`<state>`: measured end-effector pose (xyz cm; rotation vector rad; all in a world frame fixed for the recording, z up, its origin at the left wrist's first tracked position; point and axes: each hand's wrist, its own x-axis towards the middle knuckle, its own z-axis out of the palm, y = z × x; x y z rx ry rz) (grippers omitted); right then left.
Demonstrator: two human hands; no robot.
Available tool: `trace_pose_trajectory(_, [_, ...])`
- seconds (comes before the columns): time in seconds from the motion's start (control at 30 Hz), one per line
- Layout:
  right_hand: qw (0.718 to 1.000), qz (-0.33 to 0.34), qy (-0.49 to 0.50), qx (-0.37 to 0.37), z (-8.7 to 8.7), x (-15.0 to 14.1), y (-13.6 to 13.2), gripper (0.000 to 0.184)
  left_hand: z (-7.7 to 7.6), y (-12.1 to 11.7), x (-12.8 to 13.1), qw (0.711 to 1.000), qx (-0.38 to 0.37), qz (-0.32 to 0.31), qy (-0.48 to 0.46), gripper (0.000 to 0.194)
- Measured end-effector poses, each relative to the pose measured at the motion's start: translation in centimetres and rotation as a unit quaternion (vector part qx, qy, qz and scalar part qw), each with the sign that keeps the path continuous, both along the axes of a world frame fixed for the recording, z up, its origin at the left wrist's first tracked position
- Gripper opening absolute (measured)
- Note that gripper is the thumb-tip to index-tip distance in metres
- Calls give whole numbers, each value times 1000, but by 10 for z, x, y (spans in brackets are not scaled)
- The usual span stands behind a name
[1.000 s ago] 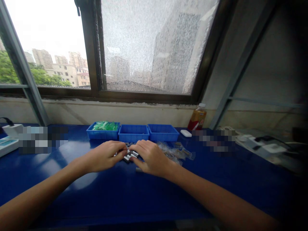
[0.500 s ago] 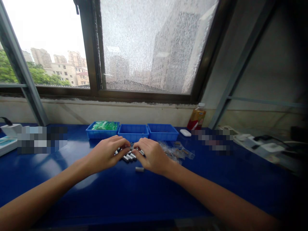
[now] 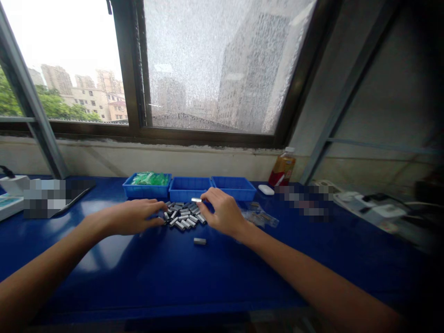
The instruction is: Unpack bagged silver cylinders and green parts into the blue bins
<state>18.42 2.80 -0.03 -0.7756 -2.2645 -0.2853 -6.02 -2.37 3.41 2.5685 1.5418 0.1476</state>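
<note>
Several small grey metal pieces (image 3: 182,215) lie in a pile on the blue table (image 3: 208,273), in front of the blue bins. My right hand (image 3: 222,212) is at the pile's right edge and pinches one metal piece (image 3: 196,200) between thumb and forefinger, lifted just above the heap. My left hand (image 3: 133,216) lies palm down to the left of the pile, fingers stretched out and fingertips touching its edge. One stray metal piece (image 3: 200,241) lies alone nearer to me.
Three blue bins stand in a row behind the pile: the left bin (image 3: 145,186) holds green packets, the middle bin (image 3: 189,188) and right bin (image 3: 234,187) show nothing. Clear plastic bags (image 3: 260,216) lie right of my hand. A bottle (image 3: 283,169) stands by the wall; devices sit at both ends.
Both hands covered the pile before. My left hand has slid left and flattened, uncovering the pieces. My right hand has lifted one piece out of the pile.
</note>
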Motion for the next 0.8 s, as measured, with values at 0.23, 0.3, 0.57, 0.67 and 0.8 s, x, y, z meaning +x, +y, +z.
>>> trace_pose_trajectory(0.23, [990,-125,61,-3,-7,17,34,15,-5,5,-6,998,-44,-34,37,20])
trace_pose_trajectory(0.3, [988,-139,64,3,-6,18,36,15,-6,4,1,998,-30,-43,40,18])
trace_pose_trajectory(0.57, [987,-156,35,1,-8,16,41,16,-11,-1,11,997,-1,-78,17,22])
trace_pose_trajectory(0.67, [986,-161,32,-5,-8,16,41,16,-11,-5,15,996,4,-87,-4,20])
trace_pose_trajectory(0.8, [989,-144,33,-4,-1,14,29,8,-6,-10,20,995,41,-87,-8,18])
